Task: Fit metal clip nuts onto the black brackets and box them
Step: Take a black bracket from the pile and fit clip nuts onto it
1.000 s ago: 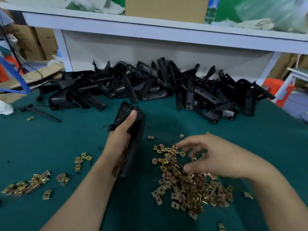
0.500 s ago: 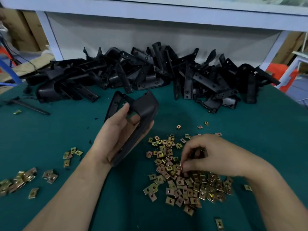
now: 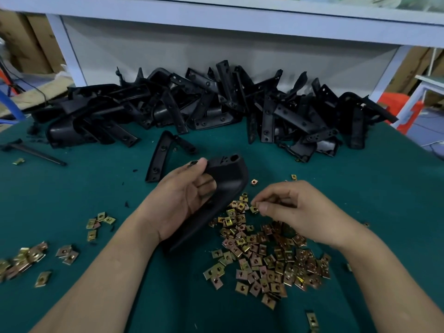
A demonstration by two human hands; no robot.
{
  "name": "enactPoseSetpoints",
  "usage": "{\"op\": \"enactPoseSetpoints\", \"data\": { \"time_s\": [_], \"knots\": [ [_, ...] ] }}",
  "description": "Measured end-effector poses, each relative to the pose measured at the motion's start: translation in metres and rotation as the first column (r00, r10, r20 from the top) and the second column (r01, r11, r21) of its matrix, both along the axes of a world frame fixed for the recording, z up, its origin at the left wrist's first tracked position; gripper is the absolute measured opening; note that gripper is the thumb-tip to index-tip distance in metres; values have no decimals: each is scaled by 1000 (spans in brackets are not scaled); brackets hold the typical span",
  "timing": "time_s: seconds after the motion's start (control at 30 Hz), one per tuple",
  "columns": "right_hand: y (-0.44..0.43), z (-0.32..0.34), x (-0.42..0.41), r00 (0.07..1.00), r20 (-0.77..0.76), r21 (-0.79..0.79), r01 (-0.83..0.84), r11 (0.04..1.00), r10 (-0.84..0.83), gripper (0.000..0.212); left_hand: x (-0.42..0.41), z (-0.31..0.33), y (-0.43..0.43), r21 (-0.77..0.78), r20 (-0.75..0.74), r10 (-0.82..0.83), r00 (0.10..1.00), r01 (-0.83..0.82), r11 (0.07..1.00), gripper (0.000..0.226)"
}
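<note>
Since approx. half a sec earlier the right hand (image 3: 295,207) had lifted off the nut pile (image 3: 269,255) and drawn in toward the bracket (image 3: 225,179), while the left hand (image 3: 185,203) had turned that bracket so its holed end faced up.

Head view, the only one: the left hand sat at centre, fingers and thumb curled round the bracket, gripping it clear of the green table (image 3: 360,183) at its upper end; whether the lower end touched the cloth I couldn't tell. The right hand, at approx. 4 o'clock, had thumb and forefinger closed on what looked like one clip nut (image 3: 254,209), held just beside the bracket's lower edge but not yet on it. The nut pile spread below that hand toward 5 o'clock. Small nut clusters (image 3: 24,258) lay at 8 o'clock, well apart from the main lot. The bracket heap (image 3: 216,109) ran across 12 o'clock against the white shelf (image 3: 216,15) frame, and a loose bracket (image 3: 158,157) lay alone at 11 o'clock, near the left hand.

Progress, as a judgement — early in this piece's cycle. No nut showed on the held bracket, though parts of it were hidden. The heap looked large and the nut stock plentiful, so most fitting seemed left. No packing box was in sight, so how many were boxed I couldn't say.
</note>
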State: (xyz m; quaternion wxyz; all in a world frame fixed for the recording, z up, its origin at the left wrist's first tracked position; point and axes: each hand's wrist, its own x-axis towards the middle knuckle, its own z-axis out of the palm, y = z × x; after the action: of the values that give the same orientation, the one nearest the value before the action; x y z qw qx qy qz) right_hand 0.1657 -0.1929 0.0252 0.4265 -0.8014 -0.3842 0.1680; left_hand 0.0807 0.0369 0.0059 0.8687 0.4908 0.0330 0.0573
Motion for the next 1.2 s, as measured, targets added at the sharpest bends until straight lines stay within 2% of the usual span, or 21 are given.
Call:
{"op": "enactPoseSetpoints", "data": {
  "time_s": [0.13,0.2,0.3,0.37,0.43,0.53,0.67,0.73,0.87,1.0,1.2],
  "knots": [
    [4,-3,-1,999,28,45,45,998,-46,9,0,0,-2,103,38,116,993,-119,988,30],
    [5,-3,-1,999,9,79,45,996,-45,8,0,0,-3,243,132,210,969,-237,941,32],
    [6,-4,-1,997,-52,151,64,987,-57,9,-2,0,-10,480,351,378,857,-511,713,21],
    [6,-4,0,994,-68,197,93,976,-81,5,-3,-1,-15,522,444,449,775,-632,573,11],
    [6,-5,0,991,-83,219,121,968,-105,9,-5,-2,-19,503,487,511,708,-706,498,3],
    [6,-8,1,984,-78,198,171,965,-159,15,-8,0,-21,473,550,579,602,-796,378,6],
    [6,-9,2,977,-84,235,210,949,-196,25,-11,0,-20,519,604,566,561,-816,256,8],
    [6,-7,1,976,-93,234,212,949,-195,29,-12,0,-21,541,603,545,583,-801,257,9],
    [5,-4,-1,976,-150,224,186,957,-155,19,-10,-1,-20,620,586,442,679,-727,295,9],
    [5,-6,0,955,-232,295,251,922,-186,20,-7,-6,-19,708,541,302,785,-619,341,14],
    [7,0,-2,886,-460,465,299,833,-61,31,-4,-10,-20,692,506,213,836,-541,477,23]
  ]
}}
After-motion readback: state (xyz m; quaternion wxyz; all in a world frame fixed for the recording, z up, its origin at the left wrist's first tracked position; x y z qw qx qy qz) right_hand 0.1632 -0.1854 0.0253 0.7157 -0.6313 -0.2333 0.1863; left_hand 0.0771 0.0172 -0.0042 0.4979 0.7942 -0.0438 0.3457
